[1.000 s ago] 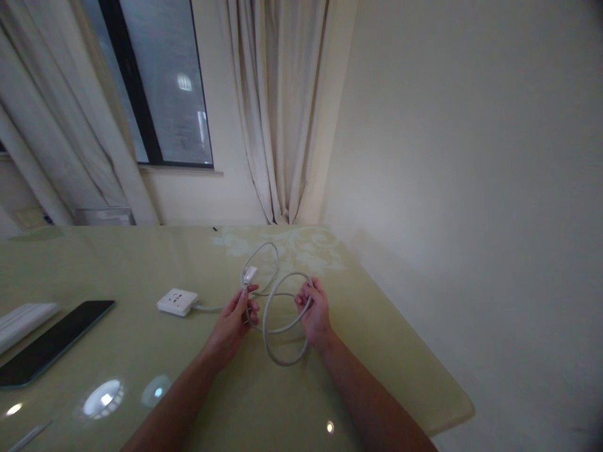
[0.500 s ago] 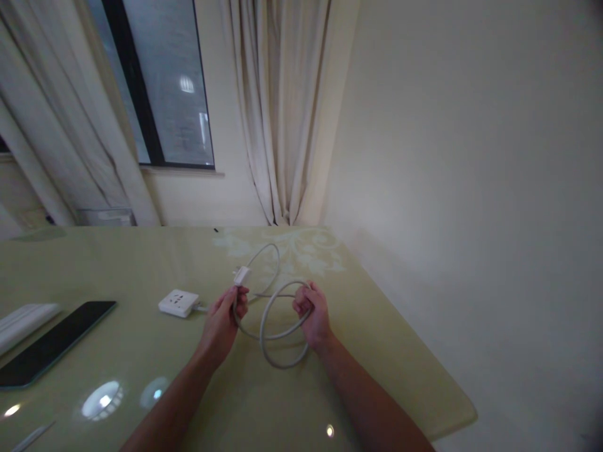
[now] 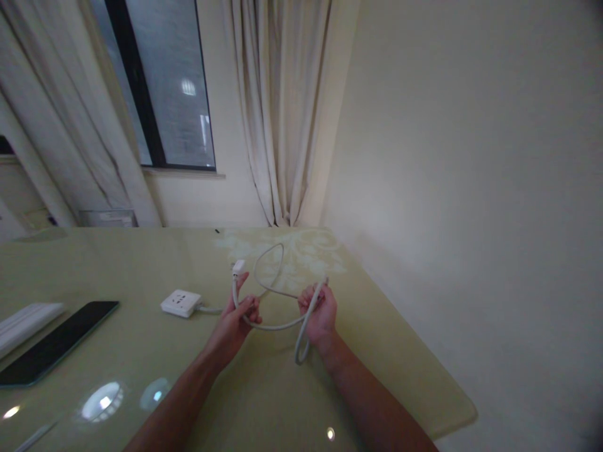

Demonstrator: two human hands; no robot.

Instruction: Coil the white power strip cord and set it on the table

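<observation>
A white cable [image 3: 277, 326] runs in loops above the yellow-green table [image 3: 141, 270]. My left hand [image 3: 238, 317] pinches the cable just below its white plug [image 3: 238, 267], which sticks up past my fingers. My right hand [image 3: 319, 311] is closed round a bunched part of the cable, with a narrow loop [image 3: 300, 351] hanging below it. One more loop [image 3: 269, 263] arcs over the table behind both hands. The cable leads left to a white socket block [image 3: 181, 302] lying flat on the table.
A dark tablet [image 3: 51, 342] and a white flat object [image 3: 23, 320] lie at the table's left. The table's right edge [image 3: 424, 370] meets a plain wall. Curtains [image 3: 277, 113] and a dark window [image 3: 160, 81] stand behind the table.
My right hand has turned and gathered the big round loop into a narrow one hanging below it. The left hand shifted its grip and the plug now stands higher.
</observation>
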